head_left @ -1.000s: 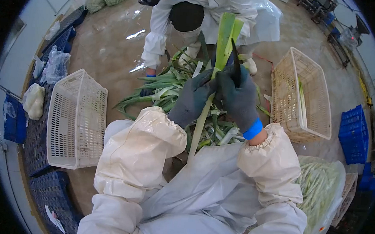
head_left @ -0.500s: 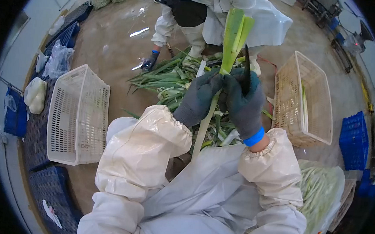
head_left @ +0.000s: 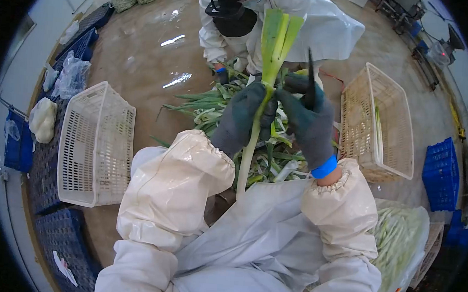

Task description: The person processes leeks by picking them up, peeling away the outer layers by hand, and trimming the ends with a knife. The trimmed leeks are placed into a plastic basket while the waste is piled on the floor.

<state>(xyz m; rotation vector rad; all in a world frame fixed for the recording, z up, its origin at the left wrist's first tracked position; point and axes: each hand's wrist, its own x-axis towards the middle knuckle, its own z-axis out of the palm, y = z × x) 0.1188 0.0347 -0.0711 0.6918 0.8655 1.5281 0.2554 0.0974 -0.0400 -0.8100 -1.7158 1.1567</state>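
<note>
In a dark grey-green glove, my left hand [head_left: 239, 117] is closed round a leek [head_left: 251, 147]. The leek stands nearly upright, its pale stem slanting down to my apron and its trimmed green leaves fanning out above the glove. My right hand [head_left: 309, 124], gloved the same way with a blue band at the wrist, grips a knife [head_left: 310, 78] whose dark narrow blade points up. Its fingertips are right beside the leek's upper stem. Below and behind both hands lies a heap of leek leaves and trimmings [head_left: 204, 109] on the floor.
A co-worker in white [head_left: 327, 31] bends over the heap's far side. White plastic crates stand left [head_left: 97, 148] and right [head_left: 380, 128], the right one holding a few stalks. Bagged pale stalks [head_left: 400, 239] lie at my right, near a blue crate [head_left: 441, 175].
My left hand and the leek have shifted slightly left and down. My right hand has drawn a little apart from the leek. The co-worker's gloved hand has moved right, to the heap.
</note>
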